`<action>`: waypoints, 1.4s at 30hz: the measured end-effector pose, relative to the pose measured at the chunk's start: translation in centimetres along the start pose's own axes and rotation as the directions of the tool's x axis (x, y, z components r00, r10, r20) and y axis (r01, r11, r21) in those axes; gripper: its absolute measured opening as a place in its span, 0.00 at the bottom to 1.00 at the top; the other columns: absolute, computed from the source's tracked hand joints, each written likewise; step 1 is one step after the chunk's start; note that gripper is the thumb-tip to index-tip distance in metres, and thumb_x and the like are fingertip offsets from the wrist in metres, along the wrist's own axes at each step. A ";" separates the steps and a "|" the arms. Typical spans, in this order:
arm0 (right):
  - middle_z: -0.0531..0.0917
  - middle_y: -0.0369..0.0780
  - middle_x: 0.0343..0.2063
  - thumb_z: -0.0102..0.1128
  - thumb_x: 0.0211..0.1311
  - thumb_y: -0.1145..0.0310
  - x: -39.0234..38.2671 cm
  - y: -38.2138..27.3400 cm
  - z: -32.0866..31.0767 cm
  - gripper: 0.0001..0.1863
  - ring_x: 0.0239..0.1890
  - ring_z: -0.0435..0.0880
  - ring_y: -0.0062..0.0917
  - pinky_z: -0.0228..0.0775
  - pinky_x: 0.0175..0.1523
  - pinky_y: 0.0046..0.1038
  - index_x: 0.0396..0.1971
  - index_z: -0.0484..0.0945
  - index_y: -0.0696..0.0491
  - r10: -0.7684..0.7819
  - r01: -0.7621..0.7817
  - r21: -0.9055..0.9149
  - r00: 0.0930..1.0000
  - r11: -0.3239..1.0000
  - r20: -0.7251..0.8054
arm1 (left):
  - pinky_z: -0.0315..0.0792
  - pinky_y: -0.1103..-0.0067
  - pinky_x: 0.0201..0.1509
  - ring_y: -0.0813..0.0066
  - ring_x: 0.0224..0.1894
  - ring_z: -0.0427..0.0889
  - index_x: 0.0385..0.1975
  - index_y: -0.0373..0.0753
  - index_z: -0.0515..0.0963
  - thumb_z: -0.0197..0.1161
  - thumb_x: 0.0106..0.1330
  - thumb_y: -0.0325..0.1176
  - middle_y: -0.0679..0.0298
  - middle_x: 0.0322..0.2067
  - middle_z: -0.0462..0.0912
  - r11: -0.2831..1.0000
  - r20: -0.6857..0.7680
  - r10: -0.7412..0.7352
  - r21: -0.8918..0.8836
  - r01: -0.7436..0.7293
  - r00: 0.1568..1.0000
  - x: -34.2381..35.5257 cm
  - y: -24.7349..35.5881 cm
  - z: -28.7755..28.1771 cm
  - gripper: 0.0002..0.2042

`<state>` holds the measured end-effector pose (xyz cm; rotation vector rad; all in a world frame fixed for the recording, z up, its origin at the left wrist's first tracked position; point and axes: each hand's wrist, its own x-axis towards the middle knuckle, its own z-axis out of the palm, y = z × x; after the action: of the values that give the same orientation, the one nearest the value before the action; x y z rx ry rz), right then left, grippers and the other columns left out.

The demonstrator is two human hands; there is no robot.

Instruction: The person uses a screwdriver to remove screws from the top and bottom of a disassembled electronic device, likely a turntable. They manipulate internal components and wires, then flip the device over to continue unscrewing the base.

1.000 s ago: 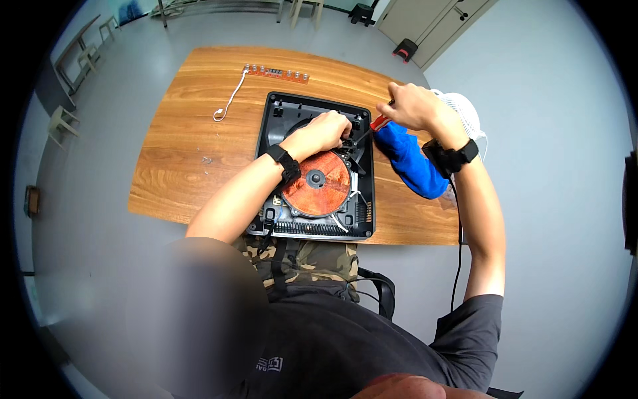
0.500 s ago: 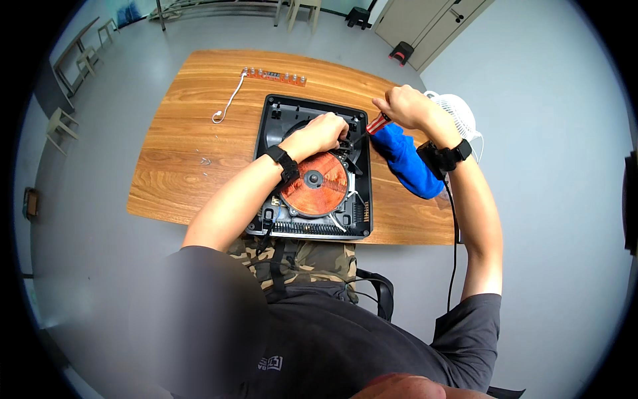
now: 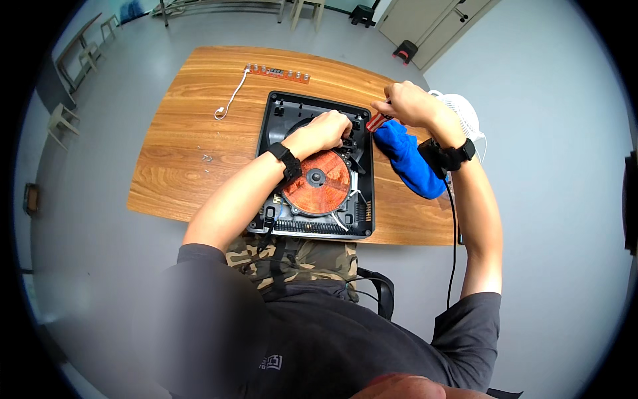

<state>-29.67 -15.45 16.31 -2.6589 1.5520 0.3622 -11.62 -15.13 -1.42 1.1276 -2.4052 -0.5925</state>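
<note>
Noting open black casing (image 3: 367, 159) lying flat on wooden counter (image 3: 173, 126) at the near edge, insides facing up, presumably for easy reach. Seeing copper-coloured disc (image 3: 329, 185) sitting inside it, toward the near half. Reaching past the disc with left grip (image 3: 325, 131), bending fingers down onto dark parts in the casing's far right area, perhaps for steadying; not making out whether pinching or merely pressing. Holding red-and-white tool handle (image 3: 376, 122) in right grip (image 3: 412, 103), wrapped closed around it, slanting it over the casing's right wall, likely for reaching in sideways past the left; not making out the tip. Seeing blue cloth (image 3: 409, 159) lying just right of the casing. Observing orange circuit strip (image 3: 279, 72) with white cable (image 3: 232, 96) lying beyond, small bits (image 3: 207, 159) lying well left, probably for avoiding loss.
</note>
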 end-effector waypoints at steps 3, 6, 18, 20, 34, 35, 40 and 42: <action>0.87 0.54 0.29 0.56 0.70 0.44 0.4 0.1 0.2 0.31 0.34 0.87 0.49 0.80 0.41 0.43 0.47 0.78 0.62 0.100 -0.097 -0.114 0.995 0.989 0.025 | 0.80 0.66 0.46 0.54 0.42 0.87 0.34 0.33 0.84 0.74 0.49 0.22 0.52 0.34 0.88 1.000 0.002 -0.015 0.007 0.015 1.000 0.0 0.0 0.0 0.11; 0.87 0.53 0.31 0.58 0.70 0.47 -0.9 0.6 0.9 0.28 0.37 0.88 0.47 0.80 0.42 0.42 0.44 0.79 0.62 -0.079 0.075 -0.035 0.985 0.997 -0.156 | 0.80 0.66 0.46 0.54 0.41 0.87 0.34 0.33 0.84 0.74 0.49 0.22 0.52 0.34 0.88 1.000 -0.001 -0.015 -0.005 0.015 1.000 -0.2 -0.1 -0.3 0.11; 0.84 0.48 0.18 0.59 0.71 0.51 0.4 0.6 1.1 0.27 0.19 0.87 0.34 0.79 0.27 0.34 0.26 0.81 0.64 -0.001 0.003 0.053 0.999 0.999 -0.043 | 0.80 0.65 0.46 0.54 0.41 0.87 0.34 0.34 0.84 0.75 0.49 0.23 0.53 0.33 0.88 1.000 -0.010 -0.002 0.000 0.002 1.000 0.1 -0.2 0.3 0.12; 0.85 0.51 0.20 0.61 0.69 0.48 0.3 0.2 0.7 0.28 0.22 0.88 0.37 0.80 0.30 0.35 0.26 0.83 0.64 -0.019 0.019 0.066 1.000 0.998 -0.013 | 0.80 0.65 0.45 0.54 0.41 0.87 0.33 0.35 0.84 0.75 0.48 0.23 0.54 0.33 0.88 1.000 -0.015 0.000 0.012 0.000 1.000 0.0 -0.6 0.4 0.12; 0.85 0.54 0.23 0.73 0.54 0.56 0.4 0.4 0.9 0.23 0.28 0.87 0.42 0.79 0.35 0.37 0.29 0.85 0.66 -0.046 0.045 0.050 0.999 0.998 0.005 | 0.81 0.68 0.49 0.56 0.41 0.88 0.38 0.34 0.85 0.72 0.57 0.27 0.51 0.36 0.88 0.998 -0.109 0.041 -0.046 -0.046 0.993 -1.4 -1.5 -3.4 0.10; 0.85 0.54 0.23 0.73 0.54 0.56 0.3 0.5 1.0 0.23 0.28 0.87 0.42 0.79 0.35 0.37 0.29 0.85 0.66 -0.056 0.056 0.051 0.998 0.997 -0.008 | 0.81 0.68 0.49 0.56 0.42 0.88 0.39 0.35 0.85 0.71 0.57 0.28 0.51 0.37 0.88 1.000 -0.106 0.016 -0.007 -0.017 0.994 -2.2 -1.9 -4.9 0.11; 0.85 0.54 0.24 0.73 0.53 0.58 0.1 0.3 1.2 0.21 0.29 0.87 0.43 0.79 0.36 0.37 0.29 0.85 0.66 -0.086 0.087 0.050 0.996 0.995 -0.034 | 0.81 0.71 0.48 0.64 0.42 0.89 0.41 0.37 0.86 0.70 0.61 0.32 0.55 0.38 0.89 0.965 -0.250 -0.210 0.102 0.241 0.945 -10.1 -8.5 -11.9 0.10; 0.85 0.54 0.23 0.72 0.52 0.58 0.0 0.6 1.3 0.21 0.29 0.87 0.43 0.79 0.36 0.37 0.29 0.85 0.66 -0.089 0.092 0.061 0.994 0.994 -0.058 | 0.81 0.71 0.46 0.66 0.40 0.89 0.40 0.37 0.86 0.70 0.62 0.32 0.55 0.36 0.89 0.932 -0.275 -0.314 0.095 0.351 0.909 -14.3 -10.5 -13.7 0.10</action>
<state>-30.41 -15.59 15.13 -2.7002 1.4251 0.2331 10.44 -12.67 1.54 1.5923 -2.0743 -0.3520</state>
